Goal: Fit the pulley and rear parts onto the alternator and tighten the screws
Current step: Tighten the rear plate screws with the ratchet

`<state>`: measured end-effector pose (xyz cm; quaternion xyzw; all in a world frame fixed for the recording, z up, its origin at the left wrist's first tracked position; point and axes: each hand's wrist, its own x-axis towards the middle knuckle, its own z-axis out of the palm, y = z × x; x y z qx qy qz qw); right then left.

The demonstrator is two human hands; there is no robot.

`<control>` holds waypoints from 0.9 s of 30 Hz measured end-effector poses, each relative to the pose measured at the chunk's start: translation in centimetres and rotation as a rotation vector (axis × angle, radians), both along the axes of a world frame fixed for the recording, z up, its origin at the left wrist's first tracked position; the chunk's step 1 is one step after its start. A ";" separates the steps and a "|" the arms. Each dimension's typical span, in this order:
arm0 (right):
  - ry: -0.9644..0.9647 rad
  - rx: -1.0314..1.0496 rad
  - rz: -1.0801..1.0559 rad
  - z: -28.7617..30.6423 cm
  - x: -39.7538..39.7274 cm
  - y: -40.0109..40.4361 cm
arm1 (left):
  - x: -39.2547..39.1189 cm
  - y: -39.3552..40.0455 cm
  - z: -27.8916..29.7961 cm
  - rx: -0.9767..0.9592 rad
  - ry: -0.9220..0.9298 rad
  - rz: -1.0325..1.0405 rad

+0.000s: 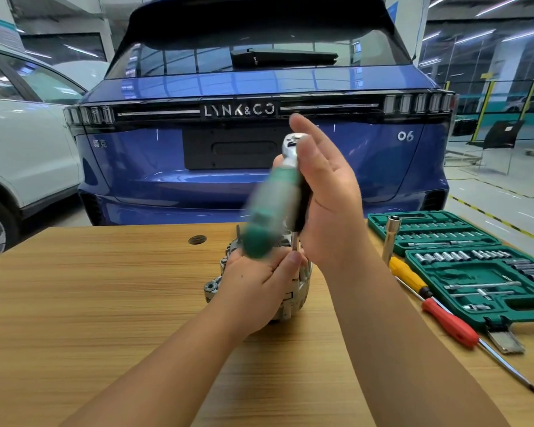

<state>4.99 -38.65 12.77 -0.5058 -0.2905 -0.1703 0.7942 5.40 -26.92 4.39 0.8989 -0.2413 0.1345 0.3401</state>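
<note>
Nearest, two bare forearms reaching in over a wood-grain table. At the right edge, lying on the table: a red-handled screwdriver with its shaft pointing toward the near right corner, a yellow-handled screwdriver just beyond it, and an open green socket case filled with rows of sockets, a tall silver socket upright at its left rim. In the middle of the table, a silver alternator, largely hidden behind the left hand, which grips its top and near side with curled fingers, thumb up against a thin metal shaft. Directly above, a ratchet wrench with a green handle, blurred and tilted, chrome head uppermost, its extension running down to the alternator. On the right of the wrench, the right hand, fingers straight and spread wide, palm against the black part of the tool, not curled round it. Farther back on the table, a small round grommet. Beyond the table edge, the tail of a blue car badged LYNK & CO, filling most of the view; to the left, part of a white car; far right, yellow-and-black floor tape and fencing.
</note>
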 end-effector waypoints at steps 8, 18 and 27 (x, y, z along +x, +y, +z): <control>0.029 -0.012 0.068 -0.1 0.5 -1.2 | 0.2 -0.2 -0.3 0.021 -0.083 0.000; -0.122 -0.009 -0.039 0.0 0.1 -0.5 | -0.2 -0.4 0.0 0.055 -0.086 0.037; 0.027 0.019 0.149 0.3 0.1 -0.6 | -0.2 -0.6 -0.2 0.017 -0.115 0.042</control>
